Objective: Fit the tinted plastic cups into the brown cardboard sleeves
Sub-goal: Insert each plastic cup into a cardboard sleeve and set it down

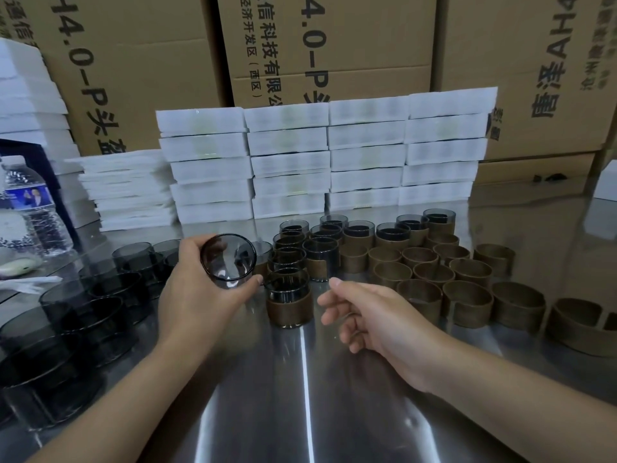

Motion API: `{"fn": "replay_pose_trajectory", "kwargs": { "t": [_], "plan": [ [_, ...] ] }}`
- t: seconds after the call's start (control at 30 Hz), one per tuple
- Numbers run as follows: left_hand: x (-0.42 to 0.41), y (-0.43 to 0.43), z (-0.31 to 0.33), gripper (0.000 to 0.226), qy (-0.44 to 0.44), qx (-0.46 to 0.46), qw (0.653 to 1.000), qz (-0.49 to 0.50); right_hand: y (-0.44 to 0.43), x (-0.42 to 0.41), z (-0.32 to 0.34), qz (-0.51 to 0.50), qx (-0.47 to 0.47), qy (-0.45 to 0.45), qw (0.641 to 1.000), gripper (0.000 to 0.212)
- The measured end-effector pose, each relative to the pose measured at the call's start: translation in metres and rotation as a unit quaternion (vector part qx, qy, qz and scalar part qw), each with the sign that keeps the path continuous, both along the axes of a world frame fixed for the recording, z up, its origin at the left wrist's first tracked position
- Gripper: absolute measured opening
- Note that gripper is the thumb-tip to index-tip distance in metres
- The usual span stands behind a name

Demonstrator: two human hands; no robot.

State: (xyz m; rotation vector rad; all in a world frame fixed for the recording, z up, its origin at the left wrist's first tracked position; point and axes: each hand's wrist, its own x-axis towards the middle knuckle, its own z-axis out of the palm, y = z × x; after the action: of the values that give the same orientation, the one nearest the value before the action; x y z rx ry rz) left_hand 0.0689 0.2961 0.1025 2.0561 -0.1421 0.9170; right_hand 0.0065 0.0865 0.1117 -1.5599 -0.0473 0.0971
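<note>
My left hand grips a smoky tinted cup, tilted so its round end faces me. Right beside it a cup fitted in a brown sleeve stands on the steel table. My right hand hovers just right of that sleeved cup, fingers loosely curled and holding nothing. Several bare tinted cups crowd the table's left side. Several empty brown sleeves stand to the right, and more sleeved cups are grouped behind the middle.
Stacks of white foam-wrapped packs line the back of the shiny steel table, with big cardboard cartons behind them. A water bottle stands at far left beside more white stacks.
</note>
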Motion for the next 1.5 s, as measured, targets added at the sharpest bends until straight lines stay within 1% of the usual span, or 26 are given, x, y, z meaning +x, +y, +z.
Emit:
{"fn": "replay_pose_trajectory", "kwargs": {
  "t": [0.1, 0.17, 0.23, 0.33, 0.4, 0.5, 0.6, 0.7, 0.73, 0.83, 0.9, 0.93, 1.1, 1.33, 1.5],
  "plan": [
    [-0.011, -0.001, 0.006, 0.071, -0.047, -0.007, 0.999, -0.02, -0.001, 0.001, -0.001, 0.0, -0.002, -0.005, 1.0, 0.029],
    [-0.018, -0.004, 0.009, 0.071, -0.074, -0.011, 0.995, -0.072, -0.001, 0.001, -0.002, -0.003, -0.001, -0.009, 1.0, 0.029],
    [-0.026, -0.011, 0.01, 0.073, -0.083, 0.0, 0.986, -0.147, 0.0, 0.002, -0.002, -0.007, 0.004, -0.012, 1.0, 0.029],
    [-0.037, -0.023, 0.005, 0.075, -0.065, 0.064, 0.964, -0.25, 0.001, 0.002, -0.002, -0.015, 0.014, -0.023, 1.0, 0.028],
    [-0.041, -0.028, 0.002, 0.075, -0.037, 0.098, 0.95, -0.294, 0.002, 0.002, -0.003, -0.012, 0.02, -0.035, 0.999, 0.03],
    [-0.041, -0.031, -0.002, 0.079, 0.011, 0.12, 0.931, -0.346, 0.003, -0.001, -0.003, 0.011, 0.01, -0.051, 0.999, 0.037],
    [-0.04, -0.031, -0.003, 0.081, 0.045, 0.112, 0.927, -0.354, 0.004, -0.002, -0.005, 0.016, -0.01, -0.071, 0.997, 0.034],
    [-0.04, -0.031, -0.003, 0.077, 0.046, 0.111, 0.926, -0.357, 0.003, -0.001, -0.006, 0.019, -0.013, -0.081, 0.996, 0.026],
    [-0.041, -0.032, -0.003, 0.075, 0.043, 0.112, 0.924, -0.362, 0.003, -0.001, -0.007, 0.021, -0.014, -0.081, 0.996, 0.028],
    [-0.044, -0.033, -0.001, 0.073, 0.034, 0.113, 0.921, -0.372, 0.003, 0.0, -0.008, 0.028, -0.009, -0.076, 0.997, 0.049],
    [-0.044, -0.034, 0.0, 0.074, 0.029, 0.108, 0.921, -0.374, 0.004, 0.0, -0.008, 0.036, -0.005, -0.075, 0.997, 0.059],
    [-0.045, -0.034, 0.001, 0.074, 0.029, 0.106, 0.921, -0.375, 0.004, 0.0, -0.008, 0.039, -0.003, -0.075, 0.996, 0.06],
    [-0.043, -0.033, -0.002, 0.078, 0.04, 0.097, 0.914, -0.391, 0.006, 0.001, -0.007, 0.042, -0.013, -0.06, 0.997, 0.051],
    [-0.043, -0.033, -0.003, 0.084, 0.052, 0.104, 0.909, -0.401, 0.005, 0.002, -0.009, 0.042, -0.021, -0.053, 0.998, 0.059],
    [-0.044, -0.033, -0.003, 0.086, 0.056, 0.107, 0.908, -0.401, 0.005, 0.001, -0.01, 0.037, -0.037, -0.049, 0.997, 0.058]
  ]
}}
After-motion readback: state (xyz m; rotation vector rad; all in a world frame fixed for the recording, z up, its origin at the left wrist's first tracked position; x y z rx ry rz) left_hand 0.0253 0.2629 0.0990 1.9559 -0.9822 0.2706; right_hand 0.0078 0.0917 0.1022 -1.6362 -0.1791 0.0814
